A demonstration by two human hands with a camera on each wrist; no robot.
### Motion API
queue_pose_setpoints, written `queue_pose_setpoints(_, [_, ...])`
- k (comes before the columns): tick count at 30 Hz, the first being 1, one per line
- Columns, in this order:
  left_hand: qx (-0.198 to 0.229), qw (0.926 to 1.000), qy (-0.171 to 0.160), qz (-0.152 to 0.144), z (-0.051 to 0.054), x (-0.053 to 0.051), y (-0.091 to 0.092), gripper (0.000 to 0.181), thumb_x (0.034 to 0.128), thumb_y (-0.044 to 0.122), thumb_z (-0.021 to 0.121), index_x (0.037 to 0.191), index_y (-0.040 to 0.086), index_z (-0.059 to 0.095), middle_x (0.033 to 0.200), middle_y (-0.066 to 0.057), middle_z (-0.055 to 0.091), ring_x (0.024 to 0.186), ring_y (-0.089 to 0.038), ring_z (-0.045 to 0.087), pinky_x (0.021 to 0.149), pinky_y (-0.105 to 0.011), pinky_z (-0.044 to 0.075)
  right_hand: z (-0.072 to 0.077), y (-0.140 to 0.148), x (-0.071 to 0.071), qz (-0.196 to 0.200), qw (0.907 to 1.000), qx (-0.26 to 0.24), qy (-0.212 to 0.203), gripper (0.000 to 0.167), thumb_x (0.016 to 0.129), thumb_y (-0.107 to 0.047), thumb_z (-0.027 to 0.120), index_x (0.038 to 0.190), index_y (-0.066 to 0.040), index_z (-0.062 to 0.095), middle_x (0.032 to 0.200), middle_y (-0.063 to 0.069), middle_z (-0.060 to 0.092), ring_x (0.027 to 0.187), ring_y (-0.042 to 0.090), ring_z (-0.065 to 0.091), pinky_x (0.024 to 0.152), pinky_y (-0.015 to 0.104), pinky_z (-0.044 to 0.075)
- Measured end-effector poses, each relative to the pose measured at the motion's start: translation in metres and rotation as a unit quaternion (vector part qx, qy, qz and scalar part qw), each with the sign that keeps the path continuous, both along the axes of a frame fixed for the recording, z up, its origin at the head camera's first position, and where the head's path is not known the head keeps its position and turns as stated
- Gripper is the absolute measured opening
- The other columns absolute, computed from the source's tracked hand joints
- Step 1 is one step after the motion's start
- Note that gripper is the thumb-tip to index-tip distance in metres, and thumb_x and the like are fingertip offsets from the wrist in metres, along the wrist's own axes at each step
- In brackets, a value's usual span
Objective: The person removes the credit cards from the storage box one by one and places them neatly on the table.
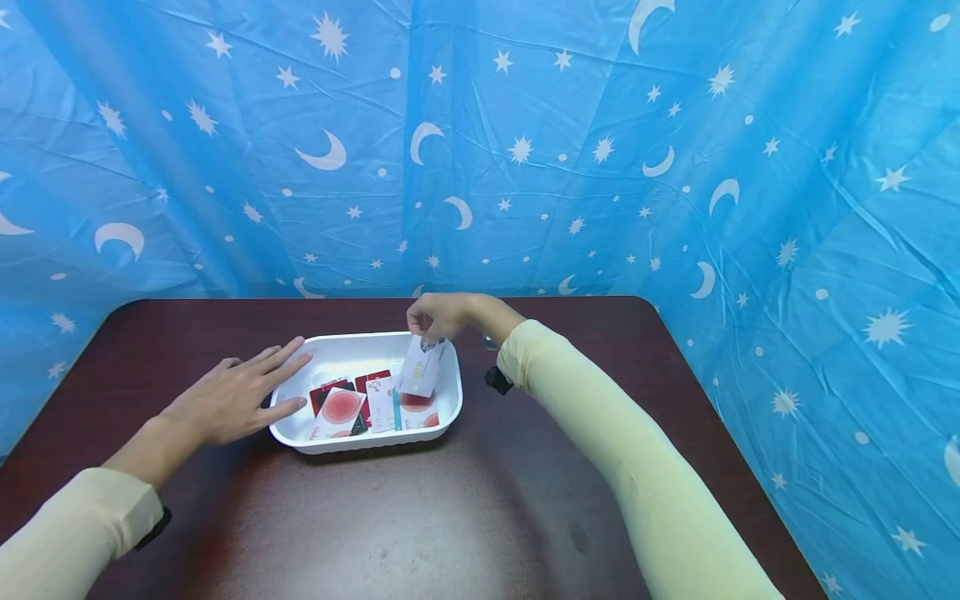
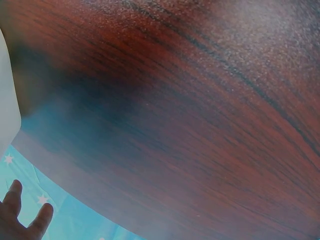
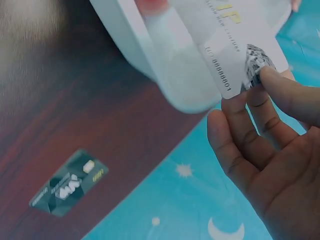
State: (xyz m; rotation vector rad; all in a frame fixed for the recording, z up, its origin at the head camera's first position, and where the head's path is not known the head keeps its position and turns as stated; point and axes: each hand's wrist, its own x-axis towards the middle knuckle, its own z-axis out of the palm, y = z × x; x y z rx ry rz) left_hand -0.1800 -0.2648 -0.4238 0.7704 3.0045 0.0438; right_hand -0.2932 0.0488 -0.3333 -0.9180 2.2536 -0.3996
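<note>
Between thumb and fingers, my right hand (image 1: 442, 317) pinches a white card (image 3: 222, 47) with gold lettering and a diamond picture. The card (image 1: 420, 367) hangs tilted over the right part of a white tray (image 1: 322, 447). Inside the tray lie several cards, among them a white one with a red circle (image 1: 341, 406), a red card (image 1: 372, 381) and a dark one partly covered. My left hand (image 1: 236, 396) is at the tray's left rim, its fingers spread and straight. Only two fingertips of the left hand (image 2: 25, 215) show in the left wrist view.
A dark green card (image 3: 69, 182) lies on the brown table (image 1: 420, 533) right of the tray, mostly hidden behind the right wrist in the head view. Blue curtain (image 1: 480, 167) with stars and moons hangs behind and beside the table.
</note>
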Motion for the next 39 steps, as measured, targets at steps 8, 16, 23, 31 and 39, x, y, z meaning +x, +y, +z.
queue_pose_setpoints(8, [0.005, 1.0, -0.001, 0.001, 0.0, 0.001, 0.0, 0.079, 0.0935, 0.057, 0.056, 0.154, 0.011, 0.036, 0.159, -0.02, 0.03, 0.138, -0.047, 0.039, 0.1, -0.07, 0.037, 0.018, 0.031, -0.015, -0.053, 0.9961, -0.07, -0.009, 0.01, 0.097, 0.009, 0.051, 0.096, -0.001, 0.049, 0.09, 0.011, 0.058, 0.074, 0.016, 0.051, 0.063, 0.024, 0.044])
queue_pose_setpoints(16, [0.004, 1.0, -0.003, 0.004, 0.0, 0.001, 0.0, 0.079, 0.0934, 0.058, 0.056, 0.154, 0.011, 0.035, 0.159, -0.02, 0.03, 0.138, -0.047, 0.039, 0.1, -0.071, 0.036, 0.025, 0.068, -0.026, -0.138, 0.9853, -0.101, 0.0, 0.005, 0.1, 0.004, 0.051, 0.099, -0.001, 0.048, 0.099, 0.019, 0.065, 0.085, 0.023, 0.063, 0.066, 0.027, 0.049])
queue_pose_setpoints(23, [0.001, 1.0, 0.002, 0.002, -0.001, 0.0, 0.0, 0.08, 0.0931, 0.058, 0.056, 0.154, 0.011, 0.036, 0.159, -0.021, 0.031, 0.137, -0.047, 0.04, 0.099, -0.07, 0.037, 0.016, 0.108, -0.036, -0.219, 0.9669, -0.13, 0.013, 0.006, 0.099, 0.007, 0.049, 0.1, 0.002, 0.046, 0.095, 0.019, 0.062, 0.079, 0.022, 0.061, 0.062, 0.026, 0.05])
queue_pose_setpoints(31, [0.0, 1.0, -0.002, 0.005, -0.001, 0.001, 0.001, 0.08, 0.0931, 0.059, 0.055, 0.154, 0.011, 0.035, 0.159, -0.021, 0.03, 0.138, -0.047, 0.039, 0.1, -0.07, 0.037, -0.002, 0.147, -0.041, -0.268, 0.9559, -0.119, 0.017, 0.006, 0.1, 0.005, 0.048, 0.106, 0.005, 0.046, 0.104, 0.028, 0.063, 0.08, 0.029, 0.067, 0.063, 0.03, 0.056])
queue_pose_setpoints(39, [-0.002, 1.0, -0.001, 0.003, 0.0, 0.0, 0.001, 0.08, 0.0931, 0.059, 0.055, 0.155, 0.012, 0.035, 0.159, -0.02, 0.03, 0.138, -0.046, 0.039, 0.1, -0.07, 0.037, -0.018, 0.171, -0.036, -0.319, 0.9401, -0.117, 0.02, 0.016, 0.102, 0.002, 0.047, 0.115, 0.01, 0.046, 0.105, 0.029, 0.059, 0.097, 0.047, 0.065, 0.062, 0.027, 0.057])
